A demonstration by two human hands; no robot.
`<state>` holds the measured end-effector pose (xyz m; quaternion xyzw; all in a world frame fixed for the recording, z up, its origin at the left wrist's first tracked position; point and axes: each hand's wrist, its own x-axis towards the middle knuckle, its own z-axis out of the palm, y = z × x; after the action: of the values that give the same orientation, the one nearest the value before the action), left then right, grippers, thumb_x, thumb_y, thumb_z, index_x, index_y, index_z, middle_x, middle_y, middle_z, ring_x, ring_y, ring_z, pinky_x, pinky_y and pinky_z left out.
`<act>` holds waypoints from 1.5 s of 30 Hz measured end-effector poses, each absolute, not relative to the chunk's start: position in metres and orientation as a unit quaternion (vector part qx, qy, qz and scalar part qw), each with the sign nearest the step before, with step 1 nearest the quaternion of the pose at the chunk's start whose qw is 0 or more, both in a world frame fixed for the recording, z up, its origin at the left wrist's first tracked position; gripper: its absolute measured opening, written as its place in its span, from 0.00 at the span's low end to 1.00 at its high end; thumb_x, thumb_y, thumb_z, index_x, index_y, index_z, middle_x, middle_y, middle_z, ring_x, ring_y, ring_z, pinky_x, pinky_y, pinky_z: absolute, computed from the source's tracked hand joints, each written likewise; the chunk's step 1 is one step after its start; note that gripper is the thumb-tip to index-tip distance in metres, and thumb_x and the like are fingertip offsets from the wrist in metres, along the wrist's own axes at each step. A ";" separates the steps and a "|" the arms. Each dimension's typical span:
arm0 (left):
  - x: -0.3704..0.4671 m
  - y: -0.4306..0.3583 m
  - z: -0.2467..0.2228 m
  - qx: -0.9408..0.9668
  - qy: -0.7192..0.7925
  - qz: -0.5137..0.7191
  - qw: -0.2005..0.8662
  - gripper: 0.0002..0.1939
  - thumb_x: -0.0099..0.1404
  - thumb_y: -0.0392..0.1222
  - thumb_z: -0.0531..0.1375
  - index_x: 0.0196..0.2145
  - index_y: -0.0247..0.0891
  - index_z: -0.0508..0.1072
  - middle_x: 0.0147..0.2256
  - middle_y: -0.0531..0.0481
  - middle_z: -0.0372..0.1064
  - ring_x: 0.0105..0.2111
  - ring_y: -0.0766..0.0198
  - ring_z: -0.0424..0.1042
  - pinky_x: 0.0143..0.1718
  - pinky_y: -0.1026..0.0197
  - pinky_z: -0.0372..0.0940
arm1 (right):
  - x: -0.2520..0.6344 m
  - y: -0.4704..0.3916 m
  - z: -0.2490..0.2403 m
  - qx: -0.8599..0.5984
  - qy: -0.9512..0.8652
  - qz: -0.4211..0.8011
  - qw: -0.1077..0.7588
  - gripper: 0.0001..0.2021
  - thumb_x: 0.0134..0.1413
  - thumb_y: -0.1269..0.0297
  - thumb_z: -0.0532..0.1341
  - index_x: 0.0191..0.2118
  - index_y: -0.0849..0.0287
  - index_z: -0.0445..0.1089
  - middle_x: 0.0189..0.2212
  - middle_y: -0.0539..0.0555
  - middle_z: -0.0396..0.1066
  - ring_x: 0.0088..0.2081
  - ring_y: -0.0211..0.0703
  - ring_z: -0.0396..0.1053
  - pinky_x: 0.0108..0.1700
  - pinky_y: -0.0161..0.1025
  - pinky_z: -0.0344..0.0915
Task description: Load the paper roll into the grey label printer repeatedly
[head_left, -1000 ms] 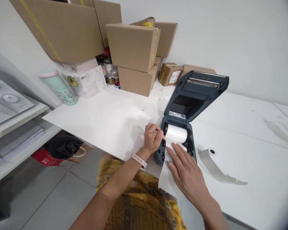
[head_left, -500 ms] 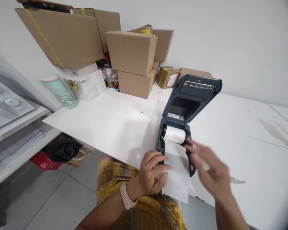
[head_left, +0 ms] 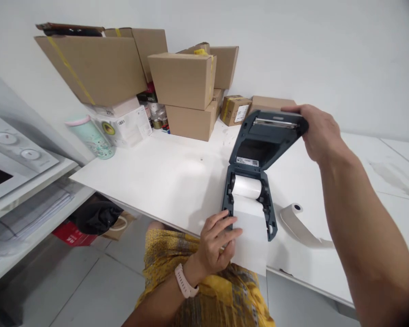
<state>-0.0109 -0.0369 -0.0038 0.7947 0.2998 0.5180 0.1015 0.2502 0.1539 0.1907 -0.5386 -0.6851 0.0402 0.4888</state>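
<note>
A dark blue-grey label printer (head_left: 227, 190) stands at the table's front edge with its lid (head_left: 271, 136) tilted up. Inside sits a white paper roll (head_left: 247, 187), and its loose paper strip (head_left: 250, 236) runs over the front and hangs past the table edge. My left hand (head_left: 215, 243) is at the printer's front left corner, fingertips on the strip's left edge, thumb close by. With fingers behind the lid's top right corner, my right hand (head_left: 318, 131) grips the lid; some of its fingers are hidden.
Right of the printer lies a partly unrolled strip (head_left: 300, 227) with a dark core. Cardboard boxes (head_left: 180, 81) are stacked at the back of the white table (head_left: 157, 177). A mint tumbler (head_left: 93, 138) stands at the left, near a microwave (head_left: 17, 159) on a shelf.
My right hand has moved from the right side of the paper roll up to the lid and taken hold of it. My left hand stays by the paper strip.
</note>
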 end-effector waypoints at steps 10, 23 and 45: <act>-0.016 -0.051 -0.011 0.695 0.388 0.592 0.127 0.20 0.71 0.38 0.52 0.57 0.40 0.72 0.61 0.38 0.62 0.61 0.49 0.64 0.59 0.42 0.65 | 0.204 -0.026 0.058 -0.424 -0.761 -0.048 0.488 0.23 0.63 0.74 0.54 0.60 0.52 0.70 0.57 0.57 0.72 0.61 0.53 0.67 0.64 0.60 0.61; 0.026 -0.009 0.024 0.466 0.431 0.534 0.558 0.44 0.65 0.54 0.65 0.71 0.46 0.48 0.72 0.40 0.45 0.70 0.45 0.51 0.67 0.46 0.60 | 0.170 -0.031 0.020 -0.542 -0.521 0.047 0.658 0.15 0.59 0.63 0.65 0.52 0.49 0.76 0.49 0.55 0.78 0.55 0.58 0.72 0.61 0.65 0.63; 0.038 -0.006 0.007 0.500 0.427 0.561 0.503 0.43 0.64 0.60 0.61 0.69 0.43 0.52 0.68 0.39 0.54 0.66 0.41 0.59 0.65 0.42 0.61 | 0.181 -0.038 0.014 -0.599 -0.354 0.420 0.583 0.37 0.57 0.51 0.64 0.70 0.49 0.54 0.65 0.60 0.63 0.61 0.61 0.66 0.55 0.53 0.71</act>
<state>0.0381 -0.0057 0.0068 0.4999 0.4269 0.5610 0.5031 0.1806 -0.0380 0.0136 -0.5988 -0.3535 0.4203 0.5830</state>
